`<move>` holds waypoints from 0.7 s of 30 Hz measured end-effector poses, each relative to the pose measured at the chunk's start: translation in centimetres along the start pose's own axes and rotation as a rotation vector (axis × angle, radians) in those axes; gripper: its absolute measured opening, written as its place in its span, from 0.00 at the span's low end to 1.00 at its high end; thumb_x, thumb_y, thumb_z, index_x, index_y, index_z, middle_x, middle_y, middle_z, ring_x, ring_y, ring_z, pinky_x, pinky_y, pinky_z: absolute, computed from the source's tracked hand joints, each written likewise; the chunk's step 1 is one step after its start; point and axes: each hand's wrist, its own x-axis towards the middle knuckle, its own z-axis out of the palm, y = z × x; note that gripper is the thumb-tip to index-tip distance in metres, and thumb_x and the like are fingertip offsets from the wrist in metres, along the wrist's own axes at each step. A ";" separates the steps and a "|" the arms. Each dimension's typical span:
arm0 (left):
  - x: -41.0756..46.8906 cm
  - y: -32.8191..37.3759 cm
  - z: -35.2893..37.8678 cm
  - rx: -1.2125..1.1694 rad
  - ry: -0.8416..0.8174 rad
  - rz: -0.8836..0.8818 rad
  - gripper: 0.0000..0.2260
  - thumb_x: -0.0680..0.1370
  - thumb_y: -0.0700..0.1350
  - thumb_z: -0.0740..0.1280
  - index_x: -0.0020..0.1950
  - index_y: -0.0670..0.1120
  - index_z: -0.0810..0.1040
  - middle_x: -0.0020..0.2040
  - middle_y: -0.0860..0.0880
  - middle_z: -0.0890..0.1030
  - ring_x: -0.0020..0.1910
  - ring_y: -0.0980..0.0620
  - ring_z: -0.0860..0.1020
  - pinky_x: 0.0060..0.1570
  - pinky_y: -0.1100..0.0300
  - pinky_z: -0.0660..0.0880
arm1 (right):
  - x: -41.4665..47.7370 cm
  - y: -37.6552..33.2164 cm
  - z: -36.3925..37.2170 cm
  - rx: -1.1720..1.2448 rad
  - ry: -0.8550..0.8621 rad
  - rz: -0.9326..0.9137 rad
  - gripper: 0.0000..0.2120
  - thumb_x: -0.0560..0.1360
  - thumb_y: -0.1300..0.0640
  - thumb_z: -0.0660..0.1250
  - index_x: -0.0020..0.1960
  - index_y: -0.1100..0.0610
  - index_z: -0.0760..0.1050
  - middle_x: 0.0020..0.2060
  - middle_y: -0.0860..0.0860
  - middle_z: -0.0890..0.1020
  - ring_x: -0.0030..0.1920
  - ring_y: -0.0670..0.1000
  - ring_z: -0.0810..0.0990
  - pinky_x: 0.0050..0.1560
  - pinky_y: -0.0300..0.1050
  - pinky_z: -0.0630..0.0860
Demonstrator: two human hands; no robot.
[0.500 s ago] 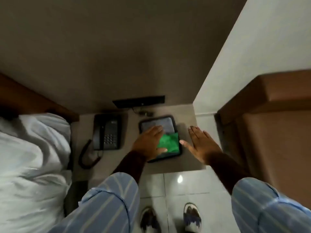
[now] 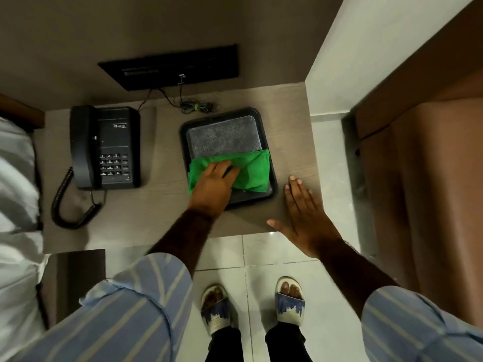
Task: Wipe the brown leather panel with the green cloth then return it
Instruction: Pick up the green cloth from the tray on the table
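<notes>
Here, left hand (image 2: 213, 188) grips green cloth (image 2: 251, 169), fingers closed on it, in black tray (image 2: 273, 178). Right hand (image 2: 304, 218) flat, fingers spread wide, on nightstand (image 2: 156, 205).

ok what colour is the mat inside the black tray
Speckled grey mat, seen in the head view, lining the black rectangular tray.

The camera is now brought lower and closer over the bedside table (image 2: 162, 205), so the feet in slippers (image 2: 217, 309) are seen whole. The left hand (image 2: 213, 188) is drawn back from the grey mat (image 2: 224, 138) onto the green cloth (image 2: 251, 169), which is now gathered under curled fingers and spread wider across the black tray (image 2: 273, 188). The right hand (image 2: 304, 218) is shifted nearer the table's front edge.
</notes>
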 end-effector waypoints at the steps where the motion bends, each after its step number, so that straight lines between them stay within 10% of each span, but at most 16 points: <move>1: 0.4 0.3 -0.5 -0.041 -0.008 -0.010 0.21 0.70 0.33 0.73 0.63 0.38 0.82 0.60 0.35 0.82 0.57 0.32 0.81 0.57 0.43 0.80 | 0.0 0.1 -0.2 -0.002 -0.004 -0.004 0.57 0.75 0.21 0.29 0.88 0.61 0.39 0.88 0.57 0.37 0.89 0.55 0.36 0.90 0.54 0.40; 7: 0.3 2.4 -5.8 -0.147 -0.012 -0.179 0.19 0.76 0.40 0.70 0.67 0.40 0.77 0.62 0.38 0.80 0.61 0.36 0.77 0.60 0.43 0.76 | -1.4 0.3 -4.8 0.089 0.022 -0.008 0.39 0.88 0.39 0.55 0.88 0.63 0.49 0.88 0.59 0.53 0.89 0.59 0.52 0.89 0.55 0.54; 21: -13.8 17.0 -14.9 -0.376 0.079 -0.350 0.15 0.81 0.46 0.66 0.65 0.41 0.75 0.60 0.39 0.81 0.58 0.40 0.81 0.62 0.45 0.78 | -18.7 1.9 -10.1 0.021 0.101 0.012 0.41 0.88 0.34 0.48 0.89 0.59 0.42 0.89 0.55 0.42 0.89 0.53 0.41 0.89 0.53 0.43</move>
